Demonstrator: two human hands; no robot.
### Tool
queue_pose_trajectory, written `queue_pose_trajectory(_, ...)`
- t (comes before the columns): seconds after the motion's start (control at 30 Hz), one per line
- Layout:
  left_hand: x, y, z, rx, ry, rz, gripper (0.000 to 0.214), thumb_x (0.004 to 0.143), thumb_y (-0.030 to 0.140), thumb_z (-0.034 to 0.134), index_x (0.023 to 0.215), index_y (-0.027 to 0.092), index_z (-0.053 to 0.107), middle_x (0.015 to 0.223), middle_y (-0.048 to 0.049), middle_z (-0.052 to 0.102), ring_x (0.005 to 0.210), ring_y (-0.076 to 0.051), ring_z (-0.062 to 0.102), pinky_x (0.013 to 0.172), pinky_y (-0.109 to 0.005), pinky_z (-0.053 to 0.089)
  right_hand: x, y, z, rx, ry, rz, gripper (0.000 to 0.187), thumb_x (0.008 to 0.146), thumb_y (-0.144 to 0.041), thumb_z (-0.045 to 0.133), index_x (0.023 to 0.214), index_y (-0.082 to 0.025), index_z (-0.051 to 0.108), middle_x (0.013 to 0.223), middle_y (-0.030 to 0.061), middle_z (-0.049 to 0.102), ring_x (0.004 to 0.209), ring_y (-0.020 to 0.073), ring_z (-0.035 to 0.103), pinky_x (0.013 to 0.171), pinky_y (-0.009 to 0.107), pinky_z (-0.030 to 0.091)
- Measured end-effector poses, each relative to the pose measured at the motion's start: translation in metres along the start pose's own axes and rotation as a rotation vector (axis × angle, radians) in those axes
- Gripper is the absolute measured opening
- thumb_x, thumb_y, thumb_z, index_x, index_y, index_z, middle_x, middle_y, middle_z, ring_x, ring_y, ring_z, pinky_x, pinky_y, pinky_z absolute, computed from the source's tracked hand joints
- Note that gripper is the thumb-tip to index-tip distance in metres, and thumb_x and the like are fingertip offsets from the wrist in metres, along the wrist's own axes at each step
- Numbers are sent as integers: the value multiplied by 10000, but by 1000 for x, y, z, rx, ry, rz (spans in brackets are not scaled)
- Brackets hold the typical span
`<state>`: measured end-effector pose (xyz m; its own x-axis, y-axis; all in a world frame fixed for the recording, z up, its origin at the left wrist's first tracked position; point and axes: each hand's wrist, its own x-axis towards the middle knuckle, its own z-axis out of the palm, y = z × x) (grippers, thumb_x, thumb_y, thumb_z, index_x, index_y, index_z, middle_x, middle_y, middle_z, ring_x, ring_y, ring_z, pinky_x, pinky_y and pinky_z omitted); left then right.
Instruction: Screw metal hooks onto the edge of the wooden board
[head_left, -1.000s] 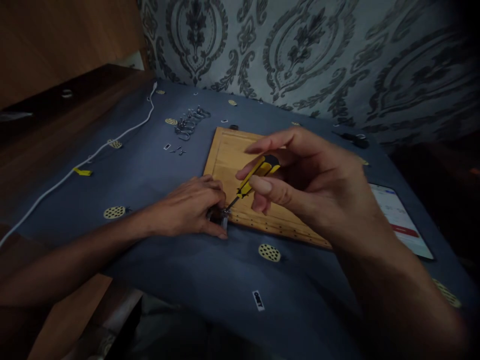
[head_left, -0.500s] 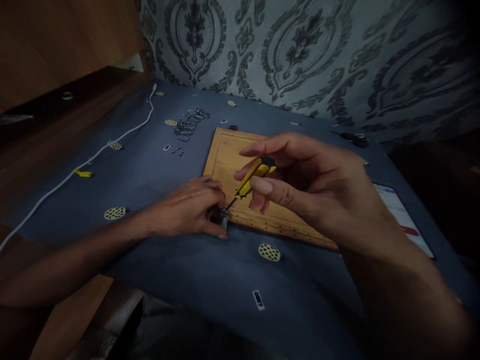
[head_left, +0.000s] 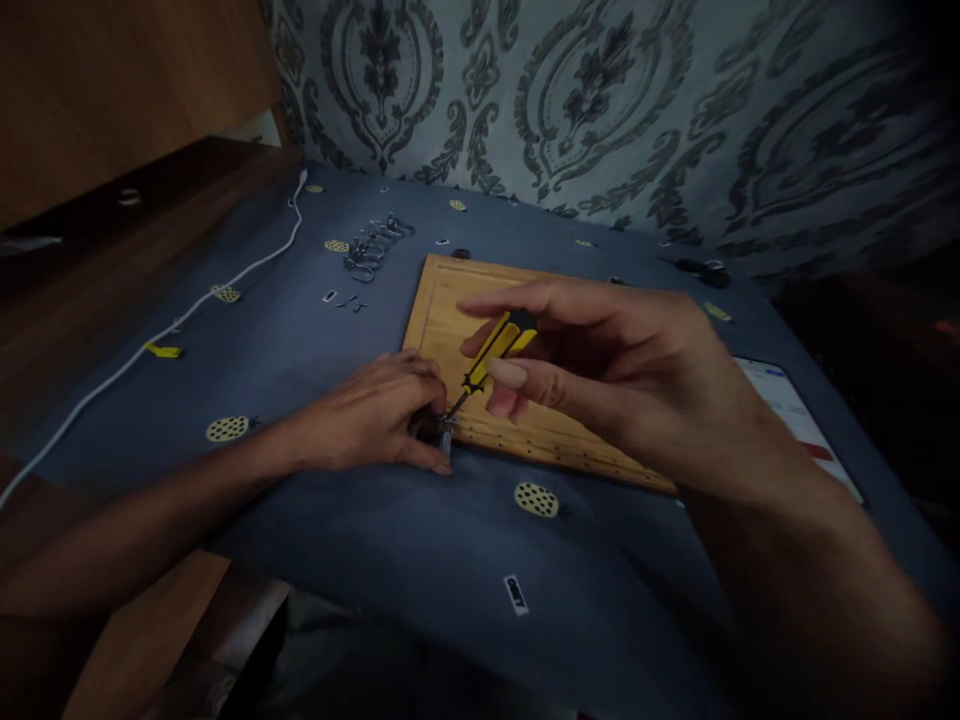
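My right hand (head_left: 607, 370) grips the yellow-and-black handle of a screwdriver (head_left: 496, 350) between thumb and fingers. The shaft slants down to the left, and its tip meets a small metal bracket (head_left: 447, 440) at the near left corner of a wooden board (head_left: 555, 440). Closed around that bracket is my left hand (head_left: 386, 412), its thumb low and its fingers on the board's corner. The fingers hide most of the bracket. A row of small dark holes runs along the board's near edge.
Several metal hooks (head_left: 375, 248) lie on the blue patterned cloth (head_left: 300, 530), with small screws (head_left: 352, 303) nearer. A white cable (head_left: 247, 268) crosses the left side. A phone or tablet (head_left: 799, 420) lies right, and a dark tool (head_left: 701, 270) behind it.
The screwdriver handle has turned in my right fingers, and the hand has shifted slightly left. My left hand stays at the board's corner. The whole view has shifted a little.
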<state>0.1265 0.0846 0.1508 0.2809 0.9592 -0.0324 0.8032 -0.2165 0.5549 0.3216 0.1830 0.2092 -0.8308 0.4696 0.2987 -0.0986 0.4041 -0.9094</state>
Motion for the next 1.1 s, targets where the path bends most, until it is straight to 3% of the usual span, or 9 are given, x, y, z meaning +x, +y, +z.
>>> queue_pose_trajectory(0.13,1,0,-1,-1,-3,0,392,778,468,889,888,187,639,999,-19,673,1037,-239,604,908,-342,416,-3,-7,5,-24,199,-65,198,816,-383,891,823,-256,740,841,-10,761,530,129,663,504,292,613)
queue_pose_trajectory(0.23,1,0,-1,0,-5,5,410,768,484,893,865,189,625,970,-11,661,998,-226,597,884,-329,404,-4,-10,8,-36,292,-113,205,800,-413,899,799,-291,734,784,-21,747,508,143,646,456,305,580)
queue_pose_trajectory(0.47,2,2,-2,12,-24,-26,395,772,453,897,862,184,623,975,-17,662,1011,-236,592,894,-344,405,-5,-6,10,-164,292,-60,277,816,-552,850,788,-316,706,736,-13,704,539,166,649,500,331,587)
queue_pose_trajectory(0.67,2,-1,0,5,-17,-8,418,775,490,888,888,189,621,975,-14,661,1021,-240,595,904,-358,417,-5,3,10,-246,276,-83,341,814,-572,842,789,-265,696,814,1,709,559,152,631,485,317,545)
queue_pose_trajectory(1.1,0,-2,-1,11,-5,8,408,783,469,887,945,191,637,1044,-33,680,1061,-250,614,950,-381,455,-2,8,13,-170,230,-52,369,802,-577,849,784,-263,656,798,-11,682,594,148,620,508,302,532)
